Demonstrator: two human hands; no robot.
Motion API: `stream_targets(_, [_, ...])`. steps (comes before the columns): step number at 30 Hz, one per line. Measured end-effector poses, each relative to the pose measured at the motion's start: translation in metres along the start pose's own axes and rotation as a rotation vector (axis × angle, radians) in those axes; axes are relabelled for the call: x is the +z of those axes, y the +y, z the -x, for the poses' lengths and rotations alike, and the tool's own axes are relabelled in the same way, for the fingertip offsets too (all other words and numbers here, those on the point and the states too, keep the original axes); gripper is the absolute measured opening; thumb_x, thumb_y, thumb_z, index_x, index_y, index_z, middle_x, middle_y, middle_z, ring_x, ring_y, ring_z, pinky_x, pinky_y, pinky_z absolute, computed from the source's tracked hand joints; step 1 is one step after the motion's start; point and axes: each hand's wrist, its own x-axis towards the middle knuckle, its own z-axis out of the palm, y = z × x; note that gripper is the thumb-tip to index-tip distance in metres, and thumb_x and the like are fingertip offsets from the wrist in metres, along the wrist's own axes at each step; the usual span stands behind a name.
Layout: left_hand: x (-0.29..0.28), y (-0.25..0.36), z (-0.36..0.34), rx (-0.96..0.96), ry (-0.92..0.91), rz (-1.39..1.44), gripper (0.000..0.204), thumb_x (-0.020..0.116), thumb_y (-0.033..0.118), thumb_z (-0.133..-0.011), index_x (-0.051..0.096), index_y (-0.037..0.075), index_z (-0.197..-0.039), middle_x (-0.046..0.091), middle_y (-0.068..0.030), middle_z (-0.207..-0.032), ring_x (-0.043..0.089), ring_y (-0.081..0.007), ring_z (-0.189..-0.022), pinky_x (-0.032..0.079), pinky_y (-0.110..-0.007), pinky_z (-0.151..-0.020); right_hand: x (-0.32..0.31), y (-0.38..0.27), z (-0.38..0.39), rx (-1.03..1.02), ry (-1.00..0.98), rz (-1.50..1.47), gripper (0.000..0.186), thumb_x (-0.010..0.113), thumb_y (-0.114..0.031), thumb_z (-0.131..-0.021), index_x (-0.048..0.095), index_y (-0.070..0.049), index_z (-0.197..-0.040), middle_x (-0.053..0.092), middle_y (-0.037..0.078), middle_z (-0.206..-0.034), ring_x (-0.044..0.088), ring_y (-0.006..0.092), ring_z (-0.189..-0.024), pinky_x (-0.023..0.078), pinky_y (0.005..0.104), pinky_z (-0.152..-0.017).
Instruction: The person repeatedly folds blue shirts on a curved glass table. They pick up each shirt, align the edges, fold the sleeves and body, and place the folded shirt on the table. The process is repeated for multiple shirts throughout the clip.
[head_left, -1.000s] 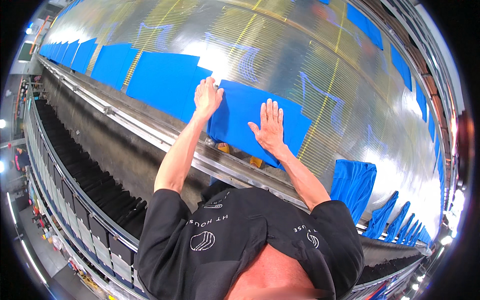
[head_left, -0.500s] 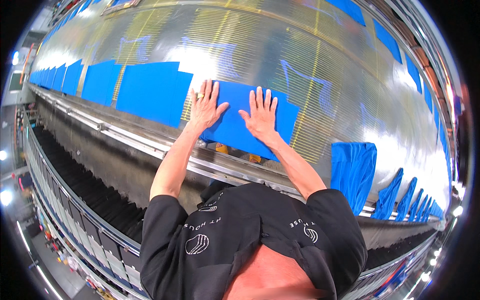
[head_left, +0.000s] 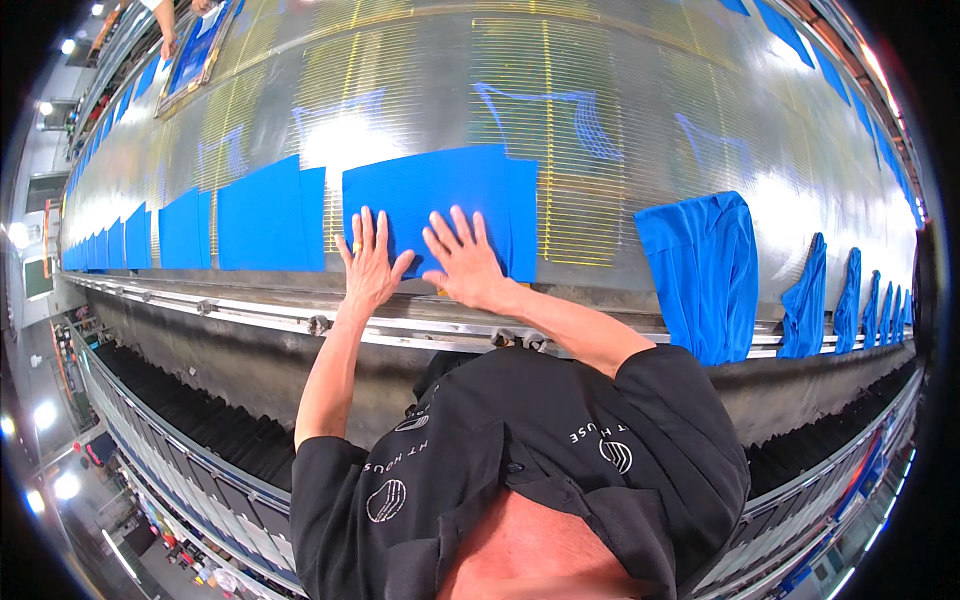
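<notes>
A blue fabric panel (head_left: 440, 185) lies flat and smooth on the long grey table (head_left: 600, 240) in front of me. My left hand (head_left: 372, 268) rests on the panel's near left part, fingers spread, a ring on one finger. My right hand (head_left: 464, 262) lies flat on the near middle of the same panel, fingers apart and pointing up and left. Both hands press on the cloth from above without gripping it. To the right, a loose, wrinkled blue fabric piece (head_left: 705, 260) drapes over the table's near edge.
More flat blue panels (head_left: 270, 220) line the near edge leftward; several crumpled blue pieces (head_left: 803, 300) hang rightward. A metal rail (head_left: 250, 309) runs along the edge. At far left another person's hand (head_left: 168, 45) is beside a blue-meshed frame (head_left: 197, 55).
My view has turned. Both hands have slid toward the panel's near edge, and the right hand now angles leftward. Another person's hand and more of the frame have come into view at far left.
</notes>
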Motion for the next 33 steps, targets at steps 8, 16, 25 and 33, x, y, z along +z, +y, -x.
stream_targets(8, [-0.009,-0.021,0.016,0.014,-0.111,0.022,0.114,0.063,0.071,-0.079,0.009,0.013,-0.16,0.002,-0.014,-0.166,0.002,-0.0317,-0.153,0.0,-0.063,-0.118,-0.02,0.008,0.048,-0.092,-0.117,-0.015,0.066,0.053,-0.047,-0.096,0.043,-0.006,-0.147,0.028,0.016,-0.159,0.018,0.0421,-0.148,0.014,0.0641,-0.116])
stream_targets(16, [-0.012,-0.027,0.017,0.015,-0.108,-0.008,0.114,0.081,0.03,-0.074,0.007,0.016,-0.16,0.005,-0.0111,-0.166,0.006,-0.0297,-0.153,0.01,-0.06,-0.12,-0.05,0.027,0.101,-0.102,-0.295,-0.081,0.066,0.037,-0.051,-0.103,0.042,-0.002,-0.147,0.023,0.015,-0.161,0.014,0.037,-0.15,0.012,0.0574,-0.121])
stream_targets(25, [-0.005,-0.029,0.02,0.021,-0.061,0.025,0.112,0.075,0.006,-0.07,0.008,0.016,-0.159,0.007,-0.0123,-0.166,0.01,-0.0371,-0.152,0.01,-0.067,-0.117,-0.06,0.005,0.083,-0.053,-0.442,-0.072,0.065,0.034,-0.053,-0.104,0.047,-0.001,-0.141,0.027,0.018,-0.159,0.019,0.0413,-0.148,0.016,0.06,-0.118])
stream_targets(33, [-0.02,-0.036,0.021,-0.003,-0.263,-0.016,0.113,0.07,0.015,-0.068,0.004,0.009,-0.159,0.001,-0.0222,-0.164,0.004,-0.0448,-0.151,0.003,-0.072,-0.113,-0.057,-0.015,0.095,-0.056,-0.247,-0.186,0.051,0.049,-0.044,-0.1,0.059,-0.001,-0.126,0.053,0.02,-0.136,0.033,0.0434,-0.141,0.028,0.055,-0.113])
